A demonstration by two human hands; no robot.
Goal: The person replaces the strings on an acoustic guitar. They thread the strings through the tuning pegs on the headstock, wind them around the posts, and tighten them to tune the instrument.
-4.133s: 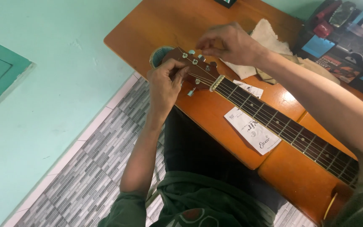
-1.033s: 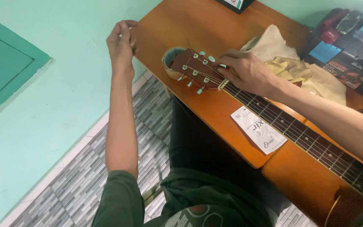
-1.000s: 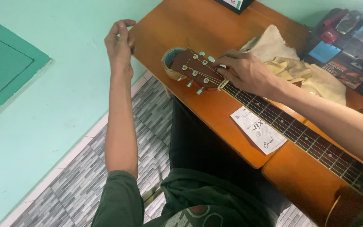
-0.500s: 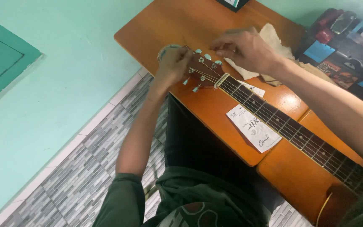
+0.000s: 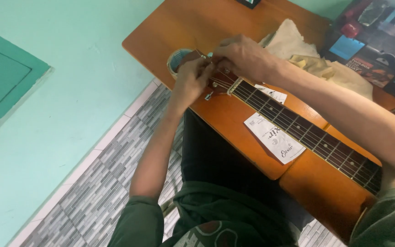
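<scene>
Head view, looking down. A guitar (image 5: 298,132) lies across a glossy orange-brown wooden table (image 5: 193,27), its dark fretted neck (image 5: 307,135) running from lower right up to the headstock (image 5: 218,80) near the table's left corner. Thin metal strings run along the neck, crossed by pale fret bars.

The left hand (image 5: 192,81) is curled at the near edge of the headstock, fingertips pinched together there; what they pinch is too small to tell. The right hand (image 5: 241,56) arches over the far side of the headstock, fingers bent down onto it, knuckles raised. The two hands almost touch above the headstock, which they largely hide. A small metal tuning peg (image 5: 209,96) juts from the near edge, just below the left hand.

A round roll of tape (image 5: 175,59), pale-rimmed, sits under the headstock tip. A flat white paper packet (image 5: 274,139) lies on the table, partly under the neck. Behind the right forearm lies a crumpled cream cloth (image 5: 312,59), soft and folded. Dark boxes (image 5: 376,41) with blue and red faces stand at the upper right.

The wall (image 5: 69,82) is smooth mint green; the floor (image 5: 101,183) is grey brick-patterned tile.
</scene>
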